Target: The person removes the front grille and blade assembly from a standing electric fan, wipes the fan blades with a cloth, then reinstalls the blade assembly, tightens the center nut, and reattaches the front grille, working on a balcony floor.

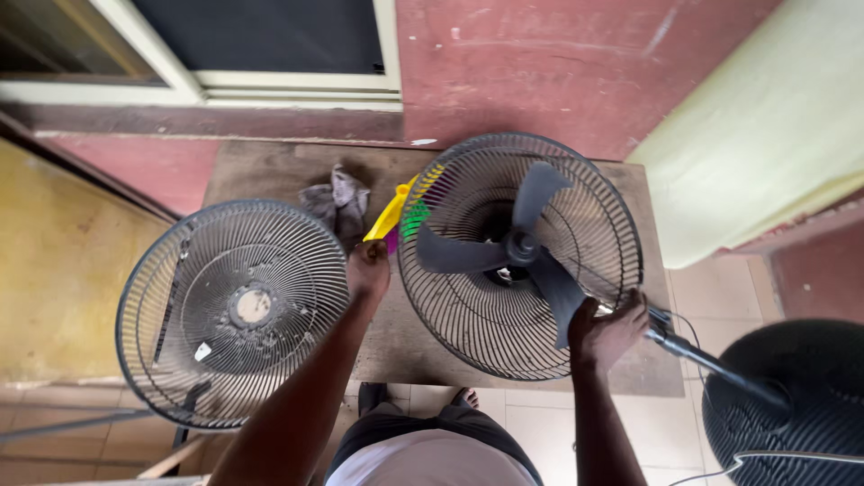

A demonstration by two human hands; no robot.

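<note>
- While the front fan guard point(236, 310) lies detached at the left of the frame, hanging partly over the near edge of the wooden table point(270, 166), the left hand point(368, 270) rests closed at the guard's right rim, fingers curled on the wire; whether it truly clamps the rim cannot be told.
- At the centre right, the fan head point(520, 256) lies face-up on the table, its rear guard open and three dark blades point(517, 247) exposed.
- Lower right of that guard, the right hand point(610, 328) is wrapped around the rim where the fan's pole point(711, 364) joins, fingers closed on it.
- That pole runs to the round black base point(792, 405) at the lower right corner.
- Behind the left hand, a grey rag point(337, 200) and a yellow brush point(393, 214) with coloured bristles lie on the table, between the two guards.
</note>
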